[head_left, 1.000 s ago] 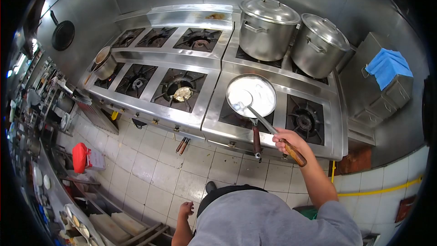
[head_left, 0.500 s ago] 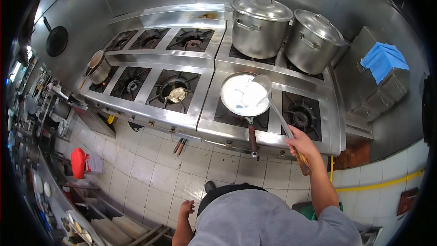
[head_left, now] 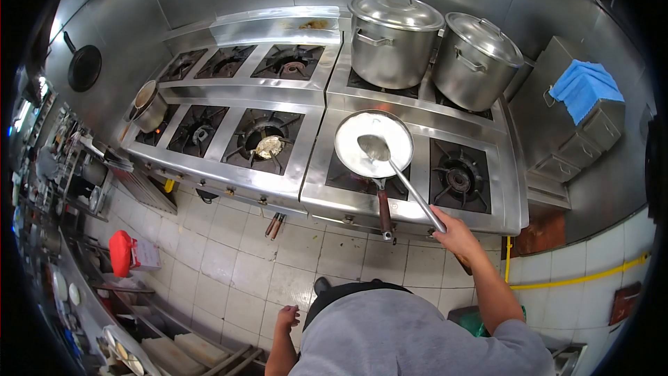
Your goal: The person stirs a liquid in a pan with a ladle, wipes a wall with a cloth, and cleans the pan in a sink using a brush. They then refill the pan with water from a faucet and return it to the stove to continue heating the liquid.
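Ladle [head_left: 413, 192] slants across a pan [head_left: 346, 168] of white liquid [head_left: 398, 138] on the stove [head_left: 420, 158], its bowl inside the rim. The right hand [head_left: 456, 234] grips the handle; the left hand [head_left: 287, 316] hangs low, curled, how tightly I cannot tell. Two lidded pots [head_left: 391, 56] stand behind.

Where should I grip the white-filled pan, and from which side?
Probably by its dark red handle, from the near side: it juts from the pan toward the person, over the front edge of the stove. The left hand looks empty; the right hand grips the ladle.
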A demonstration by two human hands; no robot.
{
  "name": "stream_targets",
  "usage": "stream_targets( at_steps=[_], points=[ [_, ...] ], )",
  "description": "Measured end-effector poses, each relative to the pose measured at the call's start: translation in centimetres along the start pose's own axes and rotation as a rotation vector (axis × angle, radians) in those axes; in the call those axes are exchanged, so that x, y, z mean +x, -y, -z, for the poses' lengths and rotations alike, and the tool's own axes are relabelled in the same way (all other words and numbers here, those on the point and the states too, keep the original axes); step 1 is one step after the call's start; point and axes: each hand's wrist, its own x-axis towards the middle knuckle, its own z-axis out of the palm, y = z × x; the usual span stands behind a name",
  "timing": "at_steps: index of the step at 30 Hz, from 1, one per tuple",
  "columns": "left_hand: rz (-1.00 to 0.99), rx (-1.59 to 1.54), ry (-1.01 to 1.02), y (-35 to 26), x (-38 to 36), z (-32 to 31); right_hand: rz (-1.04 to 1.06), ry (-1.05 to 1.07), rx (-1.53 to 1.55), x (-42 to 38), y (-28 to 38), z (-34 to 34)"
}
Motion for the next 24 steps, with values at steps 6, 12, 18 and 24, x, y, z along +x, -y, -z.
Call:
stream_targets(
  at_steps=[6, 12, 18, 24],
  points=[
    [0.01, -0.01, -0.015, 0.7, -0.2, 0.5, 0.049, 0.038, -0.108, 0.8, -1.8, -0.1],
    [0.023, -0.02, -0.034, 0.8, -1.0, 1.0, 0.046, -0.029, -0.024, 1.9, -2.3, -0.8],
    [0.029, -0.023, -0.027, 0.9, -1.2, 1.0, 0.069, -0.221, -0.096, 4.8, -1.5, -0.7],
    [0.012, -0.005, -0.03, 0.4, -1.0, 0.9, 0.057, -0.288, -0.191, 10.3, -1.9, -1.7]
  ],
)
